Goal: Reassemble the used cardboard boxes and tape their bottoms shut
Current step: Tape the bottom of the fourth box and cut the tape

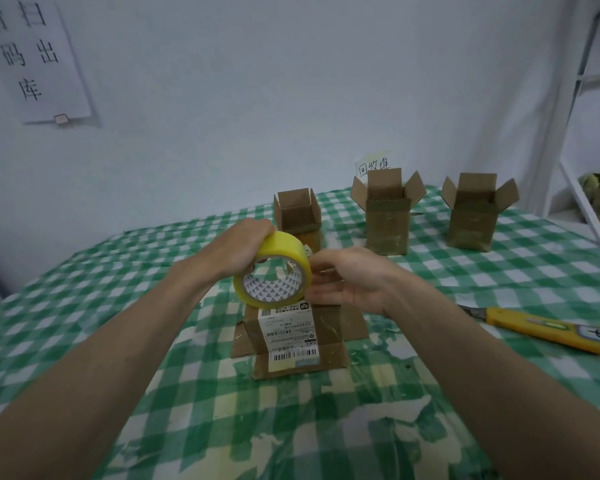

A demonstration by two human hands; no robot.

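Tape is being readied over an upturned cardboard box (291,337).
A yellow tape roll (272,271) is gripped by the left hand (243,244); its edge is touched by the loosely curled right hand (347,275). The tape end probably needs peeling next.

Both bare forearms reach forward from the lower corners and converge toward the middle. The left hand (243,245) is raised, palm down, its fingers curled over the top of the tape roll (274,271) and gripping it. The right hand (349,277) sits just beside it at the same height, palm turned inward, with fingers loosely extended and fingertips at the roll's right edge.
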